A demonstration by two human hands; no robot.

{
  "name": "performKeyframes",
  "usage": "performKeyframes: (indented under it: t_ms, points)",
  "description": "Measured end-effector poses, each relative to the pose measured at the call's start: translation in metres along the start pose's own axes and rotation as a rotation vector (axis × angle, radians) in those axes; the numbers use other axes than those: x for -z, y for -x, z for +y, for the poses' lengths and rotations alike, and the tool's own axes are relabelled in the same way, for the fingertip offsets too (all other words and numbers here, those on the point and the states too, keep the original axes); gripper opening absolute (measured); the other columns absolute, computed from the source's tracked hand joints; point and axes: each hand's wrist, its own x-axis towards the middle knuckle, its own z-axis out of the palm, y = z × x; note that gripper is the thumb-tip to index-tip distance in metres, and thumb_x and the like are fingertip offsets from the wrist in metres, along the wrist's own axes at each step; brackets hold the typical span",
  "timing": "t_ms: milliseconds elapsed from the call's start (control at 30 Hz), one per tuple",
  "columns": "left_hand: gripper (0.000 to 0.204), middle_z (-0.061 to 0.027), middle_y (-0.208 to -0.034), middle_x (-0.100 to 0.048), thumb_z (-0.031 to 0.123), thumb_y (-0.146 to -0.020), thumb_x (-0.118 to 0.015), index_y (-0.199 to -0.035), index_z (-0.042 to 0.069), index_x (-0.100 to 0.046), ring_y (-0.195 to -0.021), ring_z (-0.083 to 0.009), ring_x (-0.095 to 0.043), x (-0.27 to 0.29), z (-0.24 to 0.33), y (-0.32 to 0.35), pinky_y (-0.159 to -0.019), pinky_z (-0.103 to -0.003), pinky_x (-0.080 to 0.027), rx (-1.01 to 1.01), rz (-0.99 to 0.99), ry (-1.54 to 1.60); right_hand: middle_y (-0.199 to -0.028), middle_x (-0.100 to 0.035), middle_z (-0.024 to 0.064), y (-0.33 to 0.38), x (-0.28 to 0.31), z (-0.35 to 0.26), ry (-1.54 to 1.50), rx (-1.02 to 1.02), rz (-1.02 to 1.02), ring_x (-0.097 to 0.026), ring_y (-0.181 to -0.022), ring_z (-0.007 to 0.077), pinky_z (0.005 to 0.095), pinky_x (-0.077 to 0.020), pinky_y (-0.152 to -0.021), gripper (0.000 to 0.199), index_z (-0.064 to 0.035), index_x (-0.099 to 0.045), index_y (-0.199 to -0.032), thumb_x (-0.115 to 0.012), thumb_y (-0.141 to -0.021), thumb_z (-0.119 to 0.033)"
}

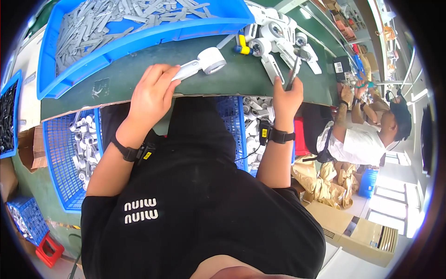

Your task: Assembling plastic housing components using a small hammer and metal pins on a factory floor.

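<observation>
My left hand [152, 93] is closed around the handle of a white handheld-fan housing [211, 61], its round head pointing right above the green bench. In my right hand [287, 101] is a slim dark metal tool [294, 72], held upright between thumb and fingers; its exact kind cannot be made out. Just beyond that hand lies a heap of similar white housings [272, 32], some with ring-shaped heads. A small yellow and blue object [242, 44] rests at the heap's left side.
A blue tray [153, 39] of grey plastic strips [100, 23] stands on the green bench [121, 83]. Below its edge, blue baskets [62, 172] hold white parts on both sides of my legs. A co-worker [355, 135] works at the right, near brown paper wrapping [330, 186].
</observation>
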Motion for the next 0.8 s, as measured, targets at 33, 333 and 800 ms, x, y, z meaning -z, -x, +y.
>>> performKeyframes:
  t_ms: [33,333,800]
  points:
    - [0.030,-0.0161,-0.113,-0.072,0.001,-0.095,-0.076,-0.125,0.001,-0.074,-0.099,-0.0383,-0.070,0.005,0.002,0.000,-0.085,-0.045,-0.058,0.038,-0.031,0.010,-0.112,-0.073,0.0178,0.002,-0.004,0.016,-0.023,-0.075,-0.052,-0.070,-0.092,0.0293,0.0409,-0.0560,-0.083,0.048,0.0053,-0.072,-0.125,-0.088,-0.089,-0.022]
    - [0.024,-0.0109,-0.098,-0.076,0.012,-0.106,-0.059,-0.121,-0.001,-0.074,-0.092,-0.0231,-0.073,0.174,-0.028,0.066,-0.083,-0.032,-0.053,0.835,-0.049,0.257,-0.084,-0.072,0.0012,0.008,0.002,0.023,-0.333,-0.541,-0.185,-0.058,-0.063,0.0074,0.0282,-0.0461,-0.058,0.035,0.0021,-0.078,-0.127,-0.080,-0.101,-0.022]
    - [0.038,-0.0187,-0.107,-0.070,0.021,-0.104,-0.068,-0.126,-0.010,-0.067,-0.090,-0.0295,-0.075,0.274,-0.185,0.373,-0.062,-0.038,-0.068,1.810,0.061,0.115,-0.098,-0.074,-0.0032,0.027,-0.005,-0.090,-0.708,-0.434,-0.510,-0.061,-0.080,0.0025,0.0213,-0.0495,-0.071,0.032,-0.0026,-0.076,-0.132,-0.079,-0.100,-0.005]
